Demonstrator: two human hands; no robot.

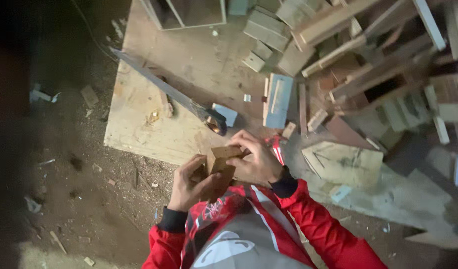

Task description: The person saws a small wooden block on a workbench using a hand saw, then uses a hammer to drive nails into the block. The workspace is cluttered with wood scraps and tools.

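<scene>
A small brown wooden block (pixel 222 164), squared and rough-edged, is grasped by left hand (pixel 189 183) and right hand (pixel 255 158); both clenched.

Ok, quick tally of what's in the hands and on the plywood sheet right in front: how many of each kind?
Small wood blocks held in both hands: 1
Hand saws lying on the plywood sheet: 1
Pale blue boards on the sheet's right edge: 1
Hands: 2, left hand and right hand
Total: 5
The scrap pile at upper right is too jumbled to count.
</scene>
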